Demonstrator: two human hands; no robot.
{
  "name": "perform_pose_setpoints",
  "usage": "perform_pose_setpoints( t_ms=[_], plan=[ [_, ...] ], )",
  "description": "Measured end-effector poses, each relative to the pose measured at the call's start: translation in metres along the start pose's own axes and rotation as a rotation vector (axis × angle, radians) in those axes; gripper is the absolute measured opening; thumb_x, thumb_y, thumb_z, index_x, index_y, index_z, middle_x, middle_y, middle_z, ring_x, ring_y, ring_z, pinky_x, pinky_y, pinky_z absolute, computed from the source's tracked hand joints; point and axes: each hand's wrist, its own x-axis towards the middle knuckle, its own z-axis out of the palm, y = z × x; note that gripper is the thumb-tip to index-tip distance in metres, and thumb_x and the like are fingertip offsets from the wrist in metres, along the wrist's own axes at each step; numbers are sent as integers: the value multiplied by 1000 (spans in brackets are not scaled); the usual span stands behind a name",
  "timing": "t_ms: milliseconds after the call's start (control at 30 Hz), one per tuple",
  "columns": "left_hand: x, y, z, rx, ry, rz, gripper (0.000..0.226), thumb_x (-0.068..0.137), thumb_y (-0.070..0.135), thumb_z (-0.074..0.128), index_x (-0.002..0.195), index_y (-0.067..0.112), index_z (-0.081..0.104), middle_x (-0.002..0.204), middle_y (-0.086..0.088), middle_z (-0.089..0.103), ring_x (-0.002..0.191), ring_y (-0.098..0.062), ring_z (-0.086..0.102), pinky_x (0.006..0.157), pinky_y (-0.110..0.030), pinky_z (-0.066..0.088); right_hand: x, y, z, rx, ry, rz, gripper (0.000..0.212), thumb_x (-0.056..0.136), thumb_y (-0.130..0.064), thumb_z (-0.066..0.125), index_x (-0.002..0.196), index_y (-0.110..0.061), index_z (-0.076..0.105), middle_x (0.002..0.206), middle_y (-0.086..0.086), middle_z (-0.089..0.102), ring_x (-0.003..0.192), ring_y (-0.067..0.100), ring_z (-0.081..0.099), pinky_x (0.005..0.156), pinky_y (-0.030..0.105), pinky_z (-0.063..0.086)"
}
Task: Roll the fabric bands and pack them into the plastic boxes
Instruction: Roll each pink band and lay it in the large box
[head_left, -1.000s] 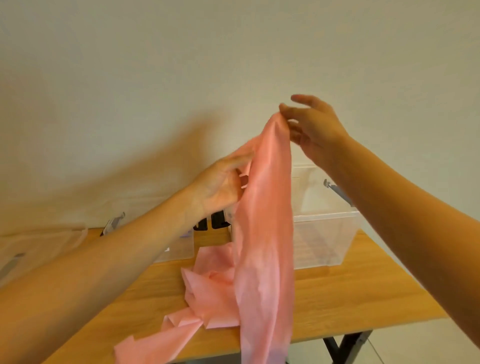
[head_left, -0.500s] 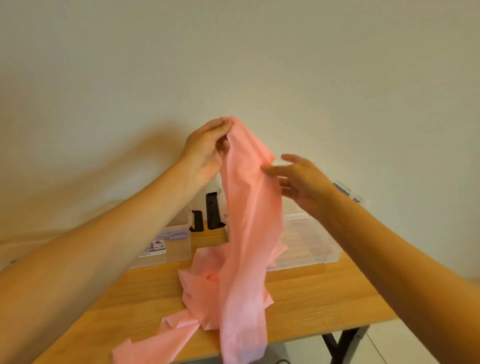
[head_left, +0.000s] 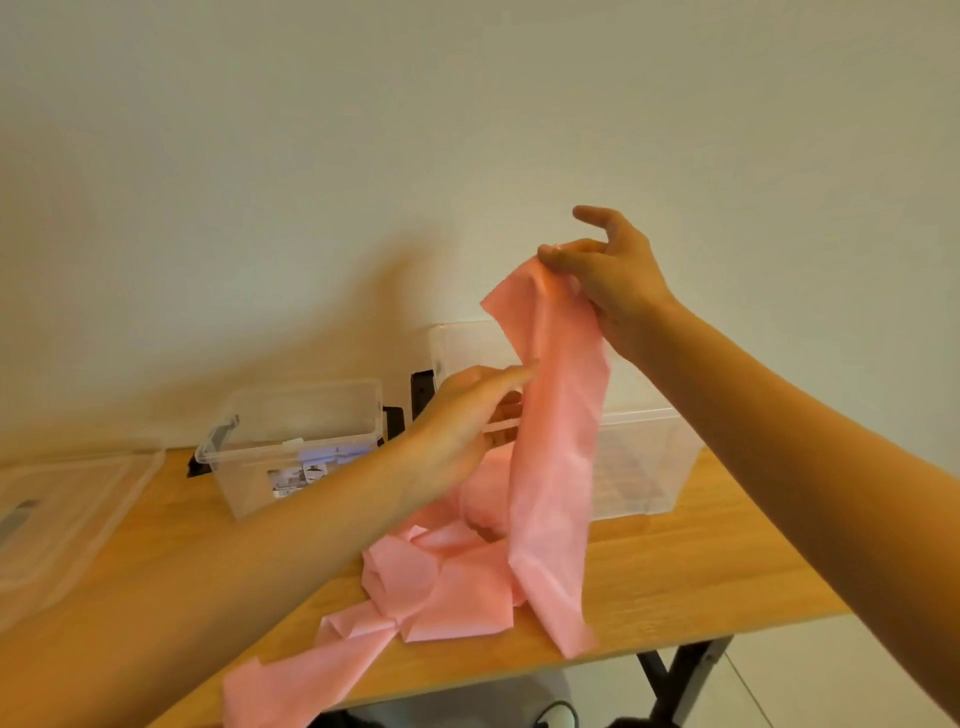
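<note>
Right hand (head_left: 608, 283): pinches the top end of the pink fabric band (head_left: 556, 441) between thumb and first fingers, with one finger cocked free. Raised high above the back left part of the large clear box (head_left: 649, 457).
Left hand (head_left: 457, 423): reaches in at mid-height, in front of the large box's left wall, with fingers stretched out and touching the band's left edge. Impossible to tell whether anything closes behind the cloth.
Change: swapped over within the last half second. Formerly gripped on top by the left hand and touched lower down by the right, now the reverse.
Meaning for the task: reads as hand-over-hand drawing out, to find an end and straighten the strip. No rolling begun, and no pink visible inside either box.
Band position: hangs in front of the large box, then heaps in loose folds on the table (head_left: 717, 571) just in front of that box. Trails off to the box's front left and droops over the near table edge.
Long axis: near vertical in the held stretch, top end up and slightly tilted. Slack and crumpled below, trending diagonally toward the near left.
Small clear box (head_left: 291, 421): left of the large box, open, with some packets inside.
Lid (head_left: 78, 499): farther left of the large box, flat on the table.
</note>
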Motion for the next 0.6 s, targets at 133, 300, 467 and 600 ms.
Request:
perform_pose_setpoints(
  t_ms=[133,300,467,600],
  plan=[
    [-13,-11,6,234,-90,6,22,92,25,71,109,11,71,94,-3,73,78,-15,66,73,-28,49,4,-2,-1,13,-5,-2,59,90,-18,78,142,-24,50,99,1,75,92,16,73,80,31,59],
    [-7,0,6,130,-85,-18,27,92,-2,61,69,13,60,52,1,46,50,-12,38,50,-21,34,8,11,-7,31,-120,69,56,95,-16,72,145,-24,47,113,5,71,100,17,71,78,28,59],
    [-2,19,-3,-224,-40,-42,9,80,-2,64,77,4,58,70,-11,50,69,-26,49,70,-26,44,-28,43,-13,-289,-158,231,40,101,-43,60,132,-17,59,124,6,64,101,19,66,74,31,57],
    [5,16,-10,-330,-96,-49,45,76,6,67,120,10,57,114,-19,53,107,-33,53,112,-48,41,-94,77,-5,-347,98,169,48,97,-65,49,114,-21,58,105,-2,68,92,14,66,78,34,56]
  ],
)
